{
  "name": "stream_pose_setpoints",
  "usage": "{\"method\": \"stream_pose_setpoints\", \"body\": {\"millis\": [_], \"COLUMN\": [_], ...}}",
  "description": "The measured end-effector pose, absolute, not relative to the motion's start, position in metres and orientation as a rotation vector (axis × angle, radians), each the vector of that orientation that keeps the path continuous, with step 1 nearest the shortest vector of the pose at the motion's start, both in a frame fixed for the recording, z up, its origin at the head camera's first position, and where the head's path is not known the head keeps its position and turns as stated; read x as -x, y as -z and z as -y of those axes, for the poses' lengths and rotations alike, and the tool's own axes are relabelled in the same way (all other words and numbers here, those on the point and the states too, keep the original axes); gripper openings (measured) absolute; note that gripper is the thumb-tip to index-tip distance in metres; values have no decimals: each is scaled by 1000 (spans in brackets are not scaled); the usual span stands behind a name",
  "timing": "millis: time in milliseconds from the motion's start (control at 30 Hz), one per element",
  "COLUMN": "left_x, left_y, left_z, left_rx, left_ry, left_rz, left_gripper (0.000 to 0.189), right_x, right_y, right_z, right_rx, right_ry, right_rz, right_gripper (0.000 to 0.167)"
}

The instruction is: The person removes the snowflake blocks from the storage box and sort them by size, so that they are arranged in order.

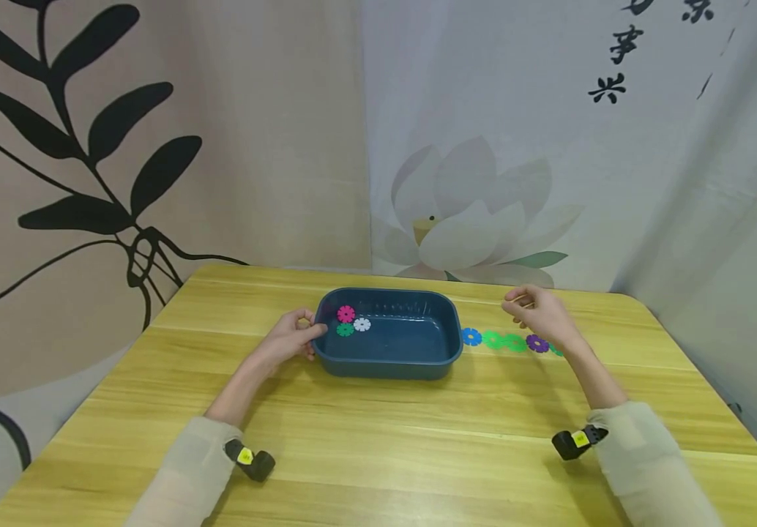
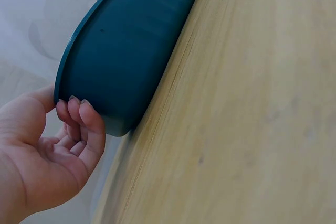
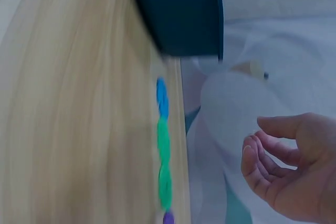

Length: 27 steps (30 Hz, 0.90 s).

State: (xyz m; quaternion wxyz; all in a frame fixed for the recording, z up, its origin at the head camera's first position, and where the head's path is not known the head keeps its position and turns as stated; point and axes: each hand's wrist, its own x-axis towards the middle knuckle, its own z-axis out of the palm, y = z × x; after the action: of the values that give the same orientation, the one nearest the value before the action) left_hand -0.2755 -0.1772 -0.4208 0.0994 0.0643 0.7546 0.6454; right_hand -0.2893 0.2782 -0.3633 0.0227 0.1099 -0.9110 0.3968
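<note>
A dark blue plastic basin (image 1: pixel 385 370) stands on the table, and my left hand (image 1: pixel 286 337) grips its left end, thumb over the rim and fingers curled against the outer wall. Inside, at the left, lie a pink notched disc (image 1: pixel 346 314), a white disc (image 1: pixel 362 324) and a green disc (image 1: pixel 345 330). My right hand (image 1: pixel 543 313) hovers above the table to the right of the basin. Its fingers are loosely bent, and nothing shows between them in the right wrist view. Beneath it a row of discs runs rightward: blue (image 1: pixel 471 337), two green (image 1: pixel 505 342), then purple (image 1: pixel 537 343).
Another green disc (image 1: pixel 556 350) at the row's right end is partly hidden by the right forearm. The wooden table (image 1: pixel 378 454) reaches back to printed curtains (image 1: pixel 286 132). A small black camera is strapped to each sleeve.
</note>
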Motion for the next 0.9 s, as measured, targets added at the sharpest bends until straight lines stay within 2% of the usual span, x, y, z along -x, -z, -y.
{"method": "stream_pose_setpoints", "body": {"millis": [500, 900], "left_x": [275, 276], "left_y": [419, 419], "left_z": [177, 176], "left_rx": [-201, -170], "left_ry": [-1908, -1903], "left_rz": [-2227, -2233], "left_gripper": [18, 17], "right_x": [298, 302], "right_y": [355, 373], "right_z": [-181, -117], "right_rx": [-564, -759], "right_ry": [-1347, -1296], "right_rz": [2732, 2827], "right_gripper": [22, 20]}}
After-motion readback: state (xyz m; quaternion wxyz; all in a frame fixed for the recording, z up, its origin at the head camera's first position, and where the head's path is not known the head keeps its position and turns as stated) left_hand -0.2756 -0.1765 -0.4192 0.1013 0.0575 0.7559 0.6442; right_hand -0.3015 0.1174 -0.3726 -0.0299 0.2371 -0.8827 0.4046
